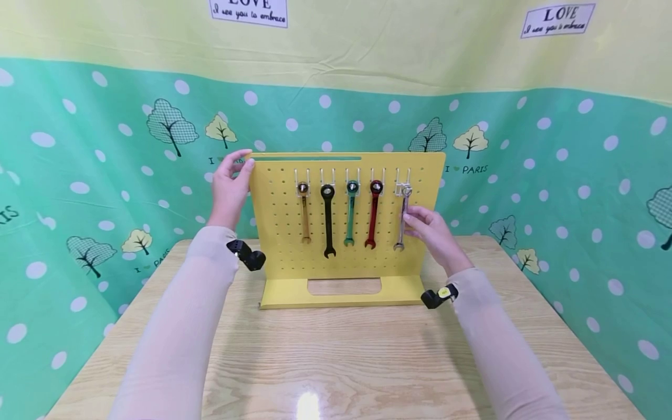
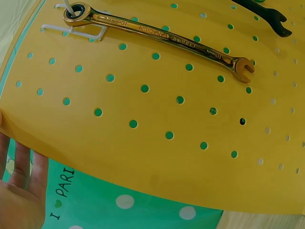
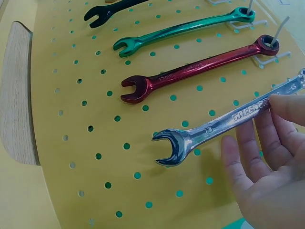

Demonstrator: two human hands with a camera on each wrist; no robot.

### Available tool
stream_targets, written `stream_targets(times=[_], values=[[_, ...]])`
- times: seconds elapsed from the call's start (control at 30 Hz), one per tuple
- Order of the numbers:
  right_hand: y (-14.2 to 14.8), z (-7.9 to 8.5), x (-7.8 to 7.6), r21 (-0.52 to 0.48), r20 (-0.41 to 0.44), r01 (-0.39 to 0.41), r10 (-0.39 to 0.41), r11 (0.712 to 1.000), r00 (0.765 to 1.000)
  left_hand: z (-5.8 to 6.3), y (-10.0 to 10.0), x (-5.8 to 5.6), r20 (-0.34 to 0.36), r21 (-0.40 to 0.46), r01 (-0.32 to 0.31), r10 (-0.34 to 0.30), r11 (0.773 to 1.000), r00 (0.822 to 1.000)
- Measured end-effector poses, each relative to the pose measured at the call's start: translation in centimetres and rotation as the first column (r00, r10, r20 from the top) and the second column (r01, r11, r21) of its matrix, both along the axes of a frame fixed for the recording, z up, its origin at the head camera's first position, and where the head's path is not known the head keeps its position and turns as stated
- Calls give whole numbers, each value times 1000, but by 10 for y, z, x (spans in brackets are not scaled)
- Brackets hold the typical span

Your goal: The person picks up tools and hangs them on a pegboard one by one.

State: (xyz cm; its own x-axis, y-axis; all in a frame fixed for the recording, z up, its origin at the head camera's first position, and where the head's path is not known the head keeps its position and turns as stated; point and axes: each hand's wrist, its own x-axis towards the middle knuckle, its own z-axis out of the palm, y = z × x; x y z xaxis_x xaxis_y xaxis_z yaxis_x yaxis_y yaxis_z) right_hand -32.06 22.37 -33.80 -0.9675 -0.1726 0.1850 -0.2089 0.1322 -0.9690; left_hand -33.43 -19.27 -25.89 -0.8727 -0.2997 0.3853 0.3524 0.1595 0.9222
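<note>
A yellow pegboard (image 1: 391, 259) stands upright on the table. My left hand (image 1: 231, 189) grips its upper left corner, thumb at the front and fingers behind the edge. My right hand (image 1: 437, 238) pinches a silver combination wrench (image 3: 214, 129) by the shank, open end down. Its ring end is at the rightmost white hook (image 1: 403, 189); whether it is on the hook I cannot tell. To its left hang a red wrench (image 1: 373, 219), a green wrench (image 1: 350, 219), a longer black wrench (image 1: 328, 224) and a gold wrench (image 2: 157, 32), each by its ring end.
The pegboard's base has a cut-out, and the wooden table (image 1: 341, 356) extends in front of it. A green and yellow patterned cloth (image 1: 325, 111) hangs behind and at both sides. Black wrist cameras sit on both sleeves.
</note>
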Motion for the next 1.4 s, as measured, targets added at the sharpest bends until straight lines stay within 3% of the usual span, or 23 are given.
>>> stream_targets(times=[0.93,1.4], values=[[7,5,6,86,-5,-77,78,993,997,0,-2,2,1,3,4,-4,1000,1000],[22,-5,16,158,-26,-95,100,983,995,1,-1,2,-6,-10,18,-18,1000,1000]])
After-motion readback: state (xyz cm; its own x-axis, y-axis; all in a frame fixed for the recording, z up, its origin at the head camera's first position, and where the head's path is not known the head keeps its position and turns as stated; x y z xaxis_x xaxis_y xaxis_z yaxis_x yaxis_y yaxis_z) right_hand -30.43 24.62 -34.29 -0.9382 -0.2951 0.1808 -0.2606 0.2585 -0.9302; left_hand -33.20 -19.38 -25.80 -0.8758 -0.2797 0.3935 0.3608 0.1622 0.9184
